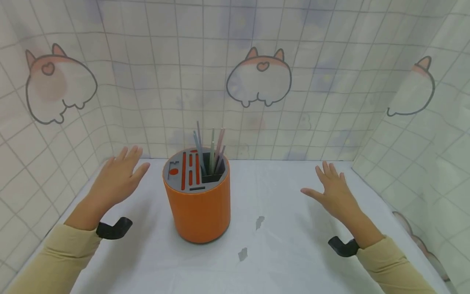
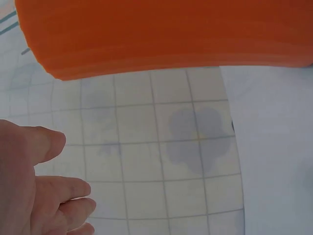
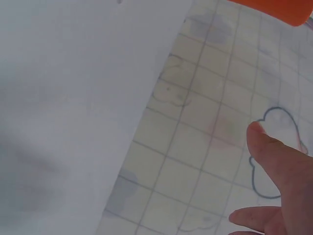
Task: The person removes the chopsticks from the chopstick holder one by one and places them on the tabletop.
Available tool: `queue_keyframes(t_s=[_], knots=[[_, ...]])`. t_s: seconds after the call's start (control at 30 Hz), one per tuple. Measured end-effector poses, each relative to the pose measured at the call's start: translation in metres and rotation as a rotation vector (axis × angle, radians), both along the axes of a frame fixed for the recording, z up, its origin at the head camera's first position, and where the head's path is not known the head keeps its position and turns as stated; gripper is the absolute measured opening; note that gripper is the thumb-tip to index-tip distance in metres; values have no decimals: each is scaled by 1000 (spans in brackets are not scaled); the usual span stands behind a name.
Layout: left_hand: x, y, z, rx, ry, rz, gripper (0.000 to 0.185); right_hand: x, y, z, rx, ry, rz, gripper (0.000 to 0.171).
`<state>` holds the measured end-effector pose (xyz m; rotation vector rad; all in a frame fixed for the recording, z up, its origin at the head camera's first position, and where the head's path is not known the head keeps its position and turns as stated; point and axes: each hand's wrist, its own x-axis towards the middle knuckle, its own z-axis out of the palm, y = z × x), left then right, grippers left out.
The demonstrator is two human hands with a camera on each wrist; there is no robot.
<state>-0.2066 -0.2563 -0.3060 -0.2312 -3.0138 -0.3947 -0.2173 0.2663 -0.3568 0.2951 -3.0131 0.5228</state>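
An orange cylindrical pen holder [image 1: 202, 214] with a grey slotted top stands upright on the white table. Several thin pastel sticks [image 1: 212, 153], blue, green, pink and purple, lean in its square black compartment. Left of the holder my left hand [image 1: 117, 177] is held over the table, fingers straight and thumb spread, touching nothing. Well to the right, my right hand [image 1: 335, 194] hovers likewise with fingers spread and holds nothing. The holder's orange side [image 2: 171, 34] fills the top of the left wrist view; a corner of it shows at the top right of the right wrist view.
A checked curtain [image 1: 198, 90] with cartoon animal prints hangs behind the table and along both sides. Two small grey patches [image 1: 242, 254] mark the white tabletop [image 1: 282, 228] right of the holder. Each wrist wears a black band [image 1: 114, 228].
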Motion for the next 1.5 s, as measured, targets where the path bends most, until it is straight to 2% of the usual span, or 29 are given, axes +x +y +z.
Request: queue_keyframes(t_s=[0.47, 0.63, 1.1, 1.5], knots=[[9, 31, 25, -16, -18, -47, 69, 5, -34, 17, -21, 5, 82, 98], [10, 44, 31, -8, -29, -76, 71, 9, -50, 25, -44, 21, 124, 97], [6, 70, 28, -22, -31, -140, 71, 13, -88, 38, -69, -3, 200, 99], [5, 87, 30, -4, -37, -197, 70, 18, -120, 55, -134, 1, 252, 101]])
